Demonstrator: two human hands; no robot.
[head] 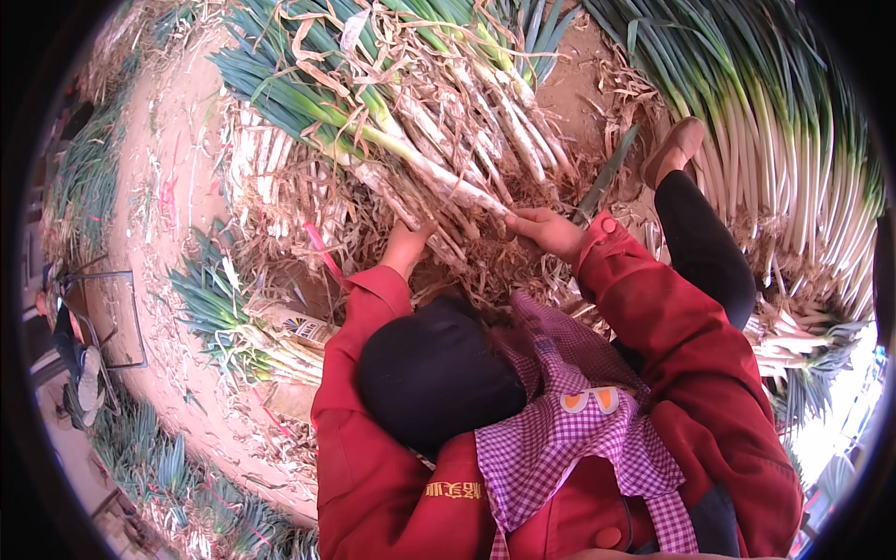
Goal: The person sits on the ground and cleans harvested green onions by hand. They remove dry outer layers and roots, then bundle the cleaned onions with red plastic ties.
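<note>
A heap of untrimmed green onions (448, 133) with dry, peeling leaves lies in front of me, its root ends towards my body. My right hand (549, 231) grips one thick green onion (427, 166) near its root end, and its stalk runs up and left over the heap. Against the lower left stalks is my left hand (409, 245), its fingers around or beside the root ends; whether it holds one is hidden. Dry roots and loose husks lie between the two hands.
Cleaned green onions (777, 154) stand in a long row at right, beside my foot (675, 147). At left lie a small bundle (280, 350), a printed cylinder (304, 327) and pink ribbon (322, 248). Farther left are a metal frame (133, 315) and another person's shoe (91, 378).
</note>
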